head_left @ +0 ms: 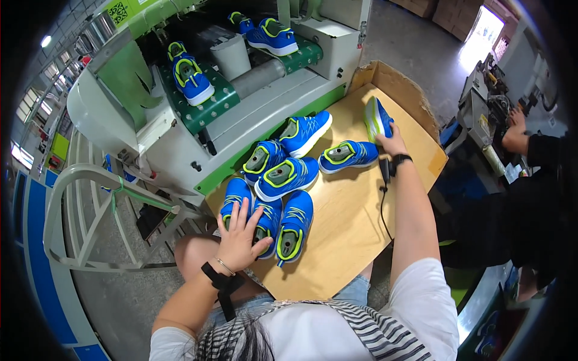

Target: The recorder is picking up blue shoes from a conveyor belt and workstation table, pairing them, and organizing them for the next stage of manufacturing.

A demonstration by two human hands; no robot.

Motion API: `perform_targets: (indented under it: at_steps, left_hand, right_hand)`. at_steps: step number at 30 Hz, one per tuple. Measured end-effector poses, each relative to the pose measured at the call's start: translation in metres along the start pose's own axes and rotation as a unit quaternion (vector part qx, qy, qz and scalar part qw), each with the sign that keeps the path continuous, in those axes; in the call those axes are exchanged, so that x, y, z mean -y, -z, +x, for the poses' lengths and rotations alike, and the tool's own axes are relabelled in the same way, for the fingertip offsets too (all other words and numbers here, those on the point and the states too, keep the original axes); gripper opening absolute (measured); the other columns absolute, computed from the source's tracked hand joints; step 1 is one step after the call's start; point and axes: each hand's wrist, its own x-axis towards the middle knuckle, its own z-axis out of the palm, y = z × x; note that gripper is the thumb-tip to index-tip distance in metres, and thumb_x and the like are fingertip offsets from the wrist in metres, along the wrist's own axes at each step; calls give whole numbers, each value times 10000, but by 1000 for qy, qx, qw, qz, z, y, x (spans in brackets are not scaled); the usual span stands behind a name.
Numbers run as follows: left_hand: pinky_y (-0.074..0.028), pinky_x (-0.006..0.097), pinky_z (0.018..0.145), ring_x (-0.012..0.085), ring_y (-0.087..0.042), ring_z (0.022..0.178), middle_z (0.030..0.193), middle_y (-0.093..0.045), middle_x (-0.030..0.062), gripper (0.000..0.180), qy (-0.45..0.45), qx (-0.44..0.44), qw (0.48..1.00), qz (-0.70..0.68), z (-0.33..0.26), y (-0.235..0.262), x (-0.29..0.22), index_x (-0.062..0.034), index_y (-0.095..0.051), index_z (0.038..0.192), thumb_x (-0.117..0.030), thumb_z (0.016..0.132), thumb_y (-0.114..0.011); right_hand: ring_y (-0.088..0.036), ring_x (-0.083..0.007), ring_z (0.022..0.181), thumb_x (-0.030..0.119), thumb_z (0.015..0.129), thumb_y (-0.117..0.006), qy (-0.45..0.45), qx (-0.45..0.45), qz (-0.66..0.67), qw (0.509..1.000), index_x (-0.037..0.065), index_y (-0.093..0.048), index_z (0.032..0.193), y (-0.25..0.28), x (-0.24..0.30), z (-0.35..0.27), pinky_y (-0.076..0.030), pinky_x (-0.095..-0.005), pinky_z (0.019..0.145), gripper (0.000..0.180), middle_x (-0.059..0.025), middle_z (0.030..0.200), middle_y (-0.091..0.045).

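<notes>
My right hand (392, 141) grips a blue shoe (377, 118) near the far right of the wooden board (352, 234); the shoe is tipped on its side, with its white and lime sole showing. My left hand (239, 236) lies with fingers spread over two blue shoes at the near left, partly covering the leftmost shoe (237, 191) and its neighbour (268, 212). Just right of them rests another shoe (295, 218), grey last inside. Beyond sit several more, including a shoe (288, 178) in the middle and a separate shoe (349, 155) close to my right hand.
Ahead, a machine carries shoes (191, 80) on green conveyor belts (208, 107), with a grey bin (231, 57) between them. A cardboard edge (406, 90) borders the board's far right. On the left stands a metal rack (90, 174). Another person's hand (515, 132) works at equipment on the right.
</notes>
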Motion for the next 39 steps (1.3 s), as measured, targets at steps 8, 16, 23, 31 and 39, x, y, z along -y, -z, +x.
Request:
perform_targets:
  at_steps: [8, 16, 23, 31, 39]
  left_hand:
    - [-155, 560, 1165, 408, -183, 1461, 1563, -221, 211, 817, -231, -86, 967, -59, 106, 45, -99, -62, -259, 1509, -245, 848, -703]
    - [-520, 419, 872, 363, -616, 1048, 1092, -638, 198, 615, -86, -10, 996, 30, 246, -35, -124, -41, -460, 1315, -141, 768, -723]
    - [-531, 502, 854, 410, -614, 1080, 1224, -587, 214, 514, -174, 113, 977, 46, 167, -38, -184, -40, -514, 1277, -145, 797, -665]
    - [-415, 611, 990, 441, -435, 1296, 1588, -115, 241, 1319, -184, 51, 977, 91, 138, -64, -185, -180, -3, 1563, -429, 598, -868]
    - [-539, 381, 843, 333, -685, 928, 1061, -677, 240, 1226, 11, 73, 968, -242, 161, -78, -168, 68, -123, 1509, -350, 626, -865]
  right_hand:
    - [-452, -456, 1212, 7, 674, -732, 110, -176, -117, 971, 101, -541, 1331, 77, 14, -263, -411, -441, 1034, 691, -247, 1329, -374]
    - [-384, -379, 1338, 67, 717, -810, 121, -95, 12, 988, 43, -222, 1499, 47, 5, -358, -353, -424, 1105, 979, -227, 1475, -309]
    - [-389, -285, 1343, 96, 795, -772, 60, -150, 124, 979, 2, -186, 1505, 14, 2, -342, -344, -365, 1101, 925, -205, 1475, -328]
    - [-399, -272, 1325, 79, 814, -746, 68, -181, 132, 972, -8, -222, 1489, 4, 4, -342, -347, -357, 1091, 858, -192, 1444, -357]
    - [-350, -299, 1367, 32, 802, -729, 67, -162, 221, 959, -28, -226, 1487, -5, 3, -344, -288, -377, 1125, 853, -207, 1467, -329]
